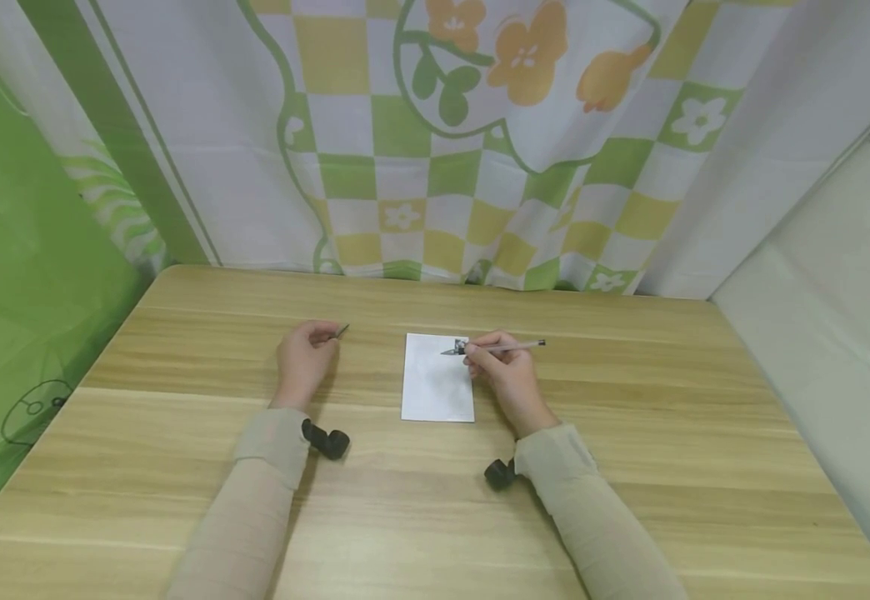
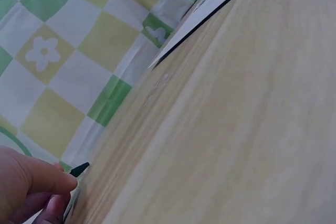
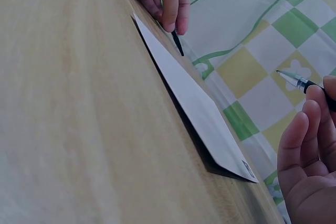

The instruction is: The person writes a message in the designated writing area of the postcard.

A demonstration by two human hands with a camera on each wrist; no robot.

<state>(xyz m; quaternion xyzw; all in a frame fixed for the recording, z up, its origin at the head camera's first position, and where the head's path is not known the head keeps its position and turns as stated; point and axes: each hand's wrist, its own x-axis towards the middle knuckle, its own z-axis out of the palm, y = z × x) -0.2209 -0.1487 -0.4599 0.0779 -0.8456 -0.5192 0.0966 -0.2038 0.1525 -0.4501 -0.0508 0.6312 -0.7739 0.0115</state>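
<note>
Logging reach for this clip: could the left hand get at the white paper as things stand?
Probably yes: nothing stands between the left hand and the white paper, though that hand pinches a slim dark item.

Looks forward and down from the head over the wooden tabletop. Peers close, tilted, from both wrists toward the checkered curtain, sharing the white paper

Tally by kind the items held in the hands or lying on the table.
Pen: 1, in the right hand
Slim dark piece: 1, in the left hand
White paper: 1, on the table
Total: 3
</note>
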